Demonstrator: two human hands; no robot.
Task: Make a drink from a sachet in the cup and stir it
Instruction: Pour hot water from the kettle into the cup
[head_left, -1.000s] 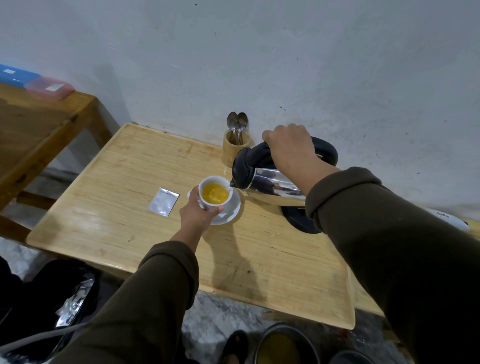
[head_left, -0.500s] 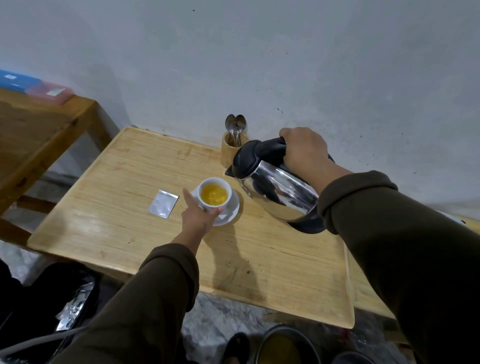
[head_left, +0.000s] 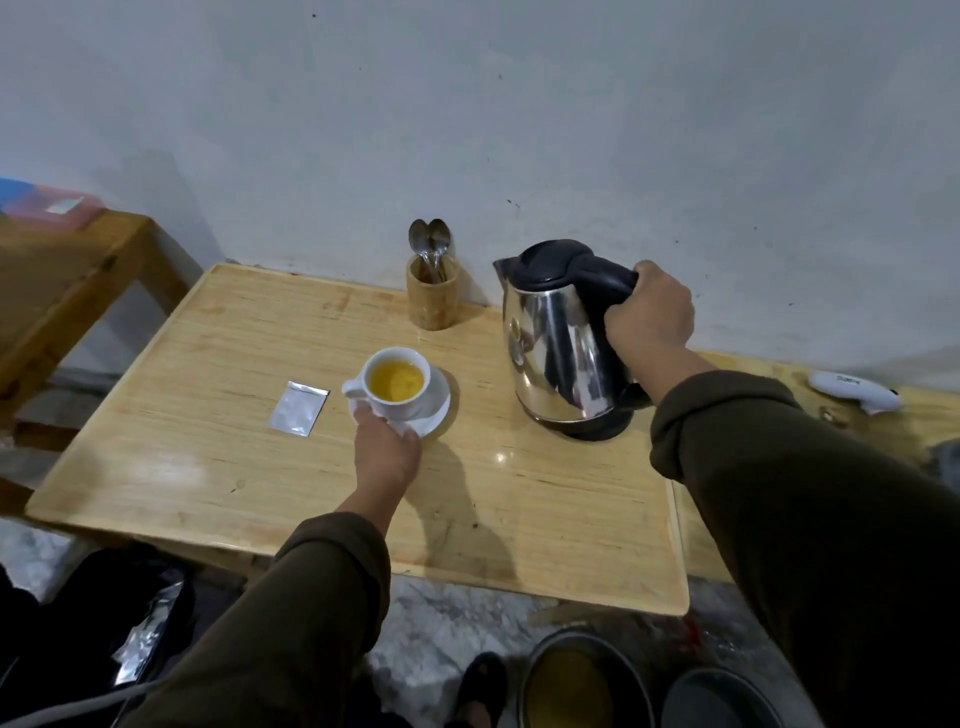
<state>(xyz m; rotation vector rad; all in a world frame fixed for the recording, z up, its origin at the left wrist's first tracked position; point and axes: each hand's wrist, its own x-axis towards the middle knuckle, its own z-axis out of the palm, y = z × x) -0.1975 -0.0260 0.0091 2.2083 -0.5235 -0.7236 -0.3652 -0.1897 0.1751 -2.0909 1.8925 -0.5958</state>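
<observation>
A white cup (head_left: 397, 358) full of yellow drink sits on a white saucer (head_left: 434, 410) on the wooden table (head_left: 545, 509). My left hand (head_left: 387, 449) grips the near rim of the saucer. To the left of the cup a silver sachet (head_left: 298, 408) lies flat. A steel kettle (head_left: 558, 343) with a black lid stands upright on its base at the right, and my right hand (head_left: 649, 312) is closed around its black handle. Two spoons (head_left: 429, 241) stand in a wooden holder (head_left: 432, 299) by the wall.
A white wall runs behind the table. A second wooden table (head_left: 67, 275) stands at the left with plastic boxes (head_left: 47, 202) on it. A white device (head_left: 854, 391) lies at far right. Pots (head_left: 576, 686) and a black bag (head_left: 93, 623) sit on the floor below.
My right hand has tilted the kettle back upright and set it down on its base at the right. My left hand has stayed at the saucer.
</observation>
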